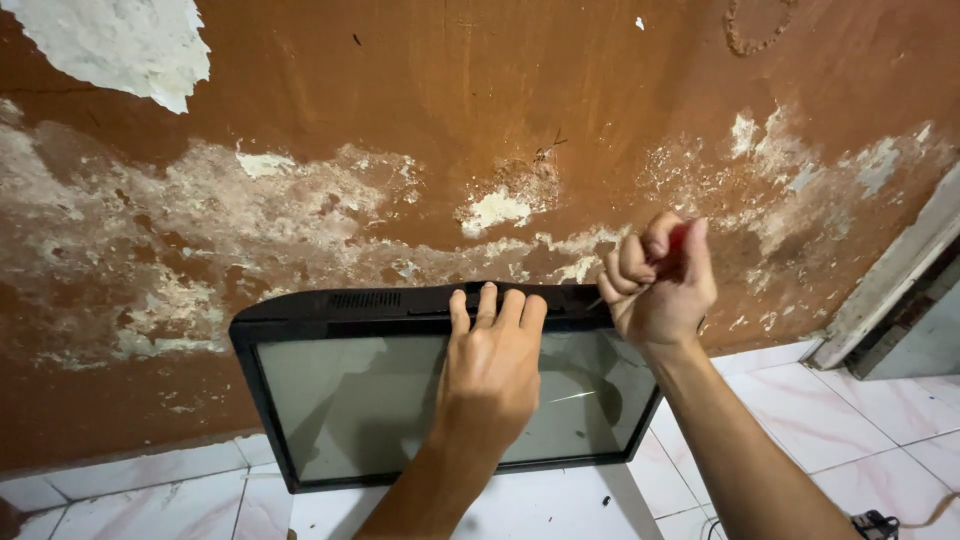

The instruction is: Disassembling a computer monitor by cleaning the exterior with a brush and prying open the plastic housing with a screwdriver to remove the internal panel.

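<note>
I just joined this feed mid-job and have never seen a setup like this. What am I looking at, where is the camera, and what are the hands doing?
There is no machine here: the one picture comes from a camera worn on a person's head, looking down at their own two bare hands. A black flat screen stands on the pale tiled floor, leaning back against a brown wall with peeling paint. The left hand lies over the screen's top edge, fingers curled on it. The right hand is closed in a fist grip around a red-handled tool, probably a screwdriver; its thin shaft points at the top back edge. The tip is hidden.
</note>
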